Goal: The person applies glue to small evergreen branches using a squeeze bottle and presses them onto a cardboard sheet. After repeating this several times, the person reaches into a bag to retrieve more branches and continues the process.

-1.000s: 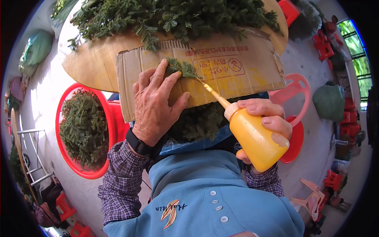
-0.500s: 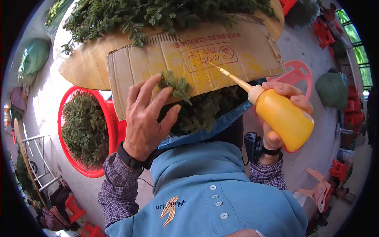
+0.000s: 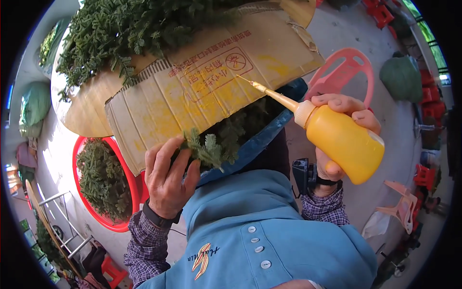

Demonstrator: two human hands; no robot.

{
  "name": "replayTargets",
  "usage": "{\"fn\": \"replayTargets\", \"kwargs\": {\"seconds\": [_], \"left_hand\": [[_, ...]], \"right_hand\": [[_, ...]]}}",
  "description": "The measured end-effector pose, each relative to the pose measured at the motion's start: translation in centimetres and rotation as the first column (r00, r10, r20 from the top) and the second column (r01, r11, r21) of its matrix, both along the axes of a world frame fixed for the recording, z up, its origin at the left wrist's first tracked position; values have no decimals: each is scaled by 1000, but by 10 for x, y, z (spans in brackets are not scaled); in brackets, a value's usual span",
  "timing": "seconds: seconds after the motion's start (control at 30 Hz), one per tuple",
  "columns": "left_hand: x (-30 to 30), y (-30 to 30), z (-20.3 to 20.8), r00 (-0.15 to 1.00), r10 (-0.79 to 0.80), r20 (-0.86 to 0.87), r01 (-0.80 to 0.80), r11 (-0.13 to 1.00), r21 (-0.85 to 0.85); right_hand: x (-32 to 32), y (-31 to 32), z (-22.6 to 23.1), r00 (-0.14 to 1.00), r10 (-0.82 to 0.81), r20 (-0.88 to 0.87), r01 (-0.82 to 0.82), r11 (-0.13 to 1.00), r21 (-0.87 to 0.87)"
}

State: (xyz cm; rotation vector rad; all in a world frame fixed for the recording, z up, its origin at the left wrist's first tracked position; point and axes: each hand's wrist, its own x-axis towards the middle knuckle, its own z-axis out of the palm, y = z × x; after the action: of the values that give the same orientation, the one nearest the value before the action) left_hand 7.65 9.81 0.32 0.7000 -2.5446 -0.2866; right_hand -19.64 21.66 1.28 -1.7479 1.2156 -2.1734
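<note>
My left hand (image 3: 168,183) has its fingers bent around a small green fir sprig (image 3: 207,147), by the near edge of a cardboard sheet (image 3: 144,113). My right hand (image 3: 344,103) wraps a squeeze bottle (image 3: 344,142) of yellow liquid. Its long thin nozzle points up and left, with the tip above the yellow-smeared cardboard. Under the board's near edge, more dark green sprigs (image 3: 248,120) lie in blue plastic (image 3: 255,154) on my lap. The board partly hides them.
A heap of fir greenery (image 3: 120,33) covers the far side of a wooden tabletop (image 3: 91,113). At left stands a red basket (image 3: 78,168) of sprigs. A pink plastic chair (image 3: 368,72) and a green sack (image 3: 402,79) are at right; a metal frame (image 3: 72,231) is lower left.
The view has shifted, with the cardboard and table lower and further left. My left hand and the sprig are lower, at the board's near edge. The bottle stays in my right hand.
</note>
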Motion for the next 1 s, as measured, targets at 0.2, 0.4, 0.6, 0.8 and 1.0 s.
{"fn": "replayTargets", "kwargs": {"seconds": [0.2,0.4,0.6,0.8,1.0], "left_hand": [[-4,4,-11,984,-154,-90,173,948,269],[4,-23,-18,998,45,-46,-36,984,175],[-8,-6,-35,1000,4,25,-11,961,275],[-54,-7,-63,961,-240,139,172,910,377],[-20,-54,-167,864,-368,343,149,839,524]], "right_hand": [[-4,-24,-20,990,105,99,-97,992,-85],[14,-58,-49,756,204,623,-207,976,-69],[8,-77,-58,758,279,590,-234,960,-153],[11,-84,-54,705,357,613,-308,933,-189],[6,-78,-50,658,361,661,-331,927,-177]]}}
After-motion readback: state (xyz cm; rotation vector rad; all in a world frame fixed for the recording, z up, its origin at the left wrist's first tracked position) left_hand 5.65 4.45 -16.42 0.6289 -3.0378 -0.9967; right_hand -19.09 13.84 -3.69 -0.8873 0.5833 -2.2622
